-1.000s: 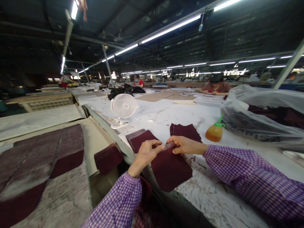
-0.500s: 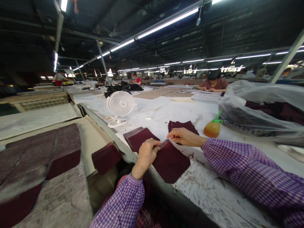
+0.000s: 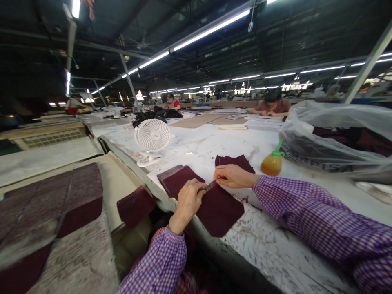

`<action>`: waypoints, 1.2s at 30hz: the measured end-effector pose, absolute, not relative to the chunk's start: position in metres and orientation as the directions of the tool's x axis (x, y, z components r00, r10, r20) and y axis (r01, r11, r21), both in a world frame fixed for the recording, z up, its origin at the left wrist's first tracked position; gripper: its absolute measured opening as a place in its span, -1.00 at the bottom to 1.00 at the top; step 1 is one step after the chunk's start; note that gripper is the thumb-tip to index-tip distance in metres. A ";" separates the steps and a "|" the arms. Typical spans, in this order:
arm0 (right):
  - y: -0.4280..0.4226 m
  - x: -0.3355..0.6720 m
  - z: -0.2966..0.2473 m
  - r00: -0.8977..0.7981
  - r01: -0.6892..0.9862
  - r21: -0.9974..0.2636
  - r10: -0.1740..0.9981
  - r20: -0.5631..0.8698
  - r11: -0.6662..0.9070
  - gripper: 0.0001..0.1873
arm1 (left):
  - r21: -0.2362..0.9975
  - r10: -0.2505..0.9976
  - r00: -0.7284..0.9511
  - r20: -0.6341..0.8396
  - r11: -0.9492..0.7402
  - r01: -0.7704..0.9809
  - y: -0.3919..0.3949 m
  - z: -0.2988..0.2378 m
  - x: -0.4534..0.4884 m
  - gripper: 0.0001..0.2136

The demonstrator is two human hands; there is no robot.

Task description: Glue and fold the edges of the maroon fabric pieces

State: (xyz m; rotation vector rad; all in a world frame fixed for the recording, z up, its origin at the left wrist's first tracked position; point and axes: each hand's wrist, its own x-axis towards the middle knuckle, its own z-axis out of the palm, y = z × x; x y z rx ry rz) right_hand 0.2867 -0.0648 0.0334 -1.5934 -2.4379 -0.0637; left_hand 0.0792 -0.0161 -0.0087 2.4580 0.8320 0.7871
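Note:
A maroon fabric piece (image 3: 219,212) lies at the near edge of the white-covered table, its top edge folded over to show a speckled grey underside. My left hand (image 3: 188,200) is closed on the left end of that fold, fingers pressed together. At the fold's other end, my right hand (image 3: 233,175) pinches the edge between thumb and fingers. Behind my left hand is a small stack of maroon pieces (image 3: 186,179) with a grey speckled margin. More maroon pieces (image 3: 241,163) lie just beyond my right hand, partly covered by it.
A white fan (image 3: 152,135) stands at the back left. To the right are a green-capped bottle of amber liquid (image 3: 271,164) and a clear plastic bag (image 3: 330,163) holding dark fabric. Speckled panels (image 3: 82,183) cover a lower surface on the left. Co-workers sit farther back.
My right hand has come down slightly, and its fingertips now close on the folded edge. My left hand keeps its hold. The whole view has shifted a little.

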 end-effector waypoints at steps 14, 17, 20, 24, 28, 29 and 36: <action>-0.067 0.289 0.012 -0.592 0.798 0.313 0.765 0.253 0.515 -0.73 | 0.356 0.518 0.713 0.473 -0.852 0.384 -0.015 -0.019 0.079 -0.77; -0.070 0.293 0.012 -0.627 0.762 0.358 0.753 0.199 0.540 -0.72 | 0.323 0.501 0.728 0.468 -0.864 0.387 -0.016 -0.017 0.078 -0.75; -0.075 0.298 0.017 -0.620 0.761 0.361 0.768 0.161 0.539 -0.73 | 0.313 0.494 0.734 0.466 -0.868 0.385 -0.018 -0.014 0.076 -0.74; -0.083 0.290 0.025 -0.473 0.881 0.181 0.827 0.304 0.437 -0.66 | 0.312 0.503 0.723 0.473 -0.863 0.397 -0.021 -0.012 0.076 -0.73; -0.087 0.268 0.022 -0.434 0.873 -0.093 0.848 0.304 0.480 -0.62 | 0.305 0.515 0.717 0.470 -0.857 0.415 -0.022 -0.009 0.077 -0.74; -0.088 0.264 0.019 -0.429 0.870 -0.121 0.855 0.290 0.478 -0.62 | 0.316 0.517 0.716 0.470 -0.856 0.410 -0.022 -0.009 0.076 -0.75; -0.088 0.263 0.016 -0.380 0.866 -0.253 0.897 0.226 0.431 -0.63 | 0.540 0.602 0.644 0.472 -0.775 0.329 -0.020 -0.013 0.046 -0.86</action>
